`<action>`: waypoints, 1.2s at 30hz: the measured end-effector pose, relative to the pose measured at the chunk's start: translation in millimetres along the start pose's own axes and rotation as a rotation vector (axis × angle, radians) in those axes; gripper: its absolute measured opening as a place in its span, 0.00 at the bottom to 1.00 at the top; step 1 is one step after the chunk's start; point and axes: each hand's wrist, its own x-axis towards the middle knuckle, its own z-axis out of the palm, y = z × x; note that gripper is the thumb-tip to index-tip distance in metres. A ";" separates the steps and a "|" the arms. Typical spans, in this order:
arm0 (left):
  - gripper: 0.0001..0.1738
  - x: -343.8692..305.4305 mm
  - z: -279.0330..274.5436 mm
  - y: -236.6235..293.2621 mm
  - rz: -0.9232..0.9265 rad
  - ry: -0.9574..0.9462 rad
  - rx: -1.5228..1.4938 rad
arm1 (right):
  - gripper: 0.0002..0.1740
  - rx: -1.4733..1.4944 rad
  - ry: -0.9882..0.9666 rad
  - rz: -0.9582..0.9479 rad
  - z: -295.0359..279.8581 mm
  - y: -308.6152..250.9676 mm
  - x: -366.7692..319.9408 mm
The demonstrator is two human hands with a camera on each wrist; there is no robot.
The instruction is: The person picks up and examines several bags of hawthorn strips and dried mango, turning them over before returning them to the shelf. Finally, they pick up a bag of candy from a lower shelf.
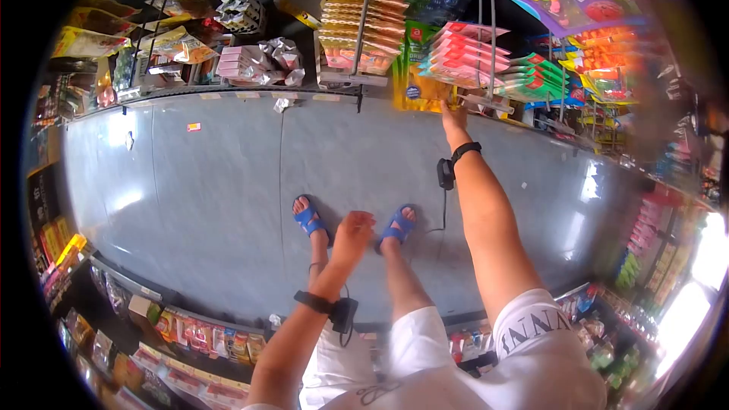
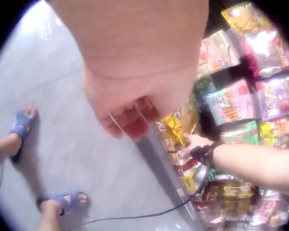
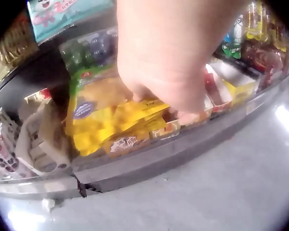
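My right hand (image 1: 454,118) reaches to the front of the shelf and grips the side edge of a yellow and green snack bag (image 1: 415,68). The right wrist view has this bag (image 3: 98,118) leaning out over the shelf lip, with the fingertips partly hidden behind the hand. Away from the shelf, my left hand (image 1: 354,234) hangs over the floor between the feet. Its fingers (image 2: 130,122) are loosely curled around nothing in the left wrist view.
Pink packets (image 1: 465,53) and green packets (image 1: 535,76) hang right of the bag; a stack of golden packets (image 1: 363,19) is left of it. Small open boxes (image 3: 236,82) line the shelf edge (image 3: 135,163). Behind me runs another snack shelf (image 1: 205,334). Grey floor (image 1: 220,167) lies between.
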 end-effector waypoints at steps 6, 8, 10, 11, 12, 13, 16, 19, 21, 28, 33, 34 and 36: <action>0.09 -1.4 -20.9 -13.2 -0.007 0.111 -0.023 | 0.29 -0.032 -0.044 -0.008 -30.9 -14.5 -12.8; 0.09 -4.8 -18.3 -10.0 -0.079 0.143 0.001 | 0.24 -0.045 -0.067 -0.079 -46.4 -24.9 -29.6; 0.09 -1.0 -14.2 -11.8 -0.108 0.140 -0.003 | 0.21 0.091 -0.064 -0.099 -46.2 -24.8 -30.3; 0.10 0.8 -11.1 -17.2 -0.109 0.127 -0.021 | 0.20 0.159 -0.064 -0.109 -43.6 -21.6 -29.8; 0.10 0.1 -7.4 -14.5 -0.112 0.116 -0.040 | 0.14 0.352 -0.119 -0.131 -43.7 -24.9 -35.7; 0.10 1.1 -3.3 -11.7 -0.124 0.086 -0.069 | 0.11 0.500 -0.226 -0.022 -49.9 -27.1 -37.7; 0.12 8.5 16.2 7.6 -0.166 0.036 -0.133 | 0.06 0.854 -0.494 0.208 -83.5 -42.0 -62.8; 0.14 14.7 32.4 40.7 -0.196 0.070 -0.174 | 0.03 1.010 -0.621 0.198 -116.3 -59.7 -97.7; 0.16 19.4 37.6 61.2 -0.204 0.093 -0.235 | 0.04 1.069 -0.673 0.167 -138.7 -65.9 -122.8; 0.46 21.9 20.8 85.8 -0.369 0.048 -0.434 | 0.10 1.104 -0.819 0.240 -222.3 -76.4 -257.2; 0.40 -9.6 -7.0 90.0 -0.457 -0.239 -0.543 | 0.18 1.015 -1.019 0.186 -265.6 -76.0 -349.3; 0.35 -18.3 -14.2 81.4 -0.416 -0.257 -0.521 | 0.20 0.952 -1.070 0.128 -270.7 -79.0 -359.5; 0.30 -39.8 -25.8 91.8 -0.320 -0.262 -0.424 | 0.18 0.772 -1.125 0.110 -289.8 -98.8 -379.8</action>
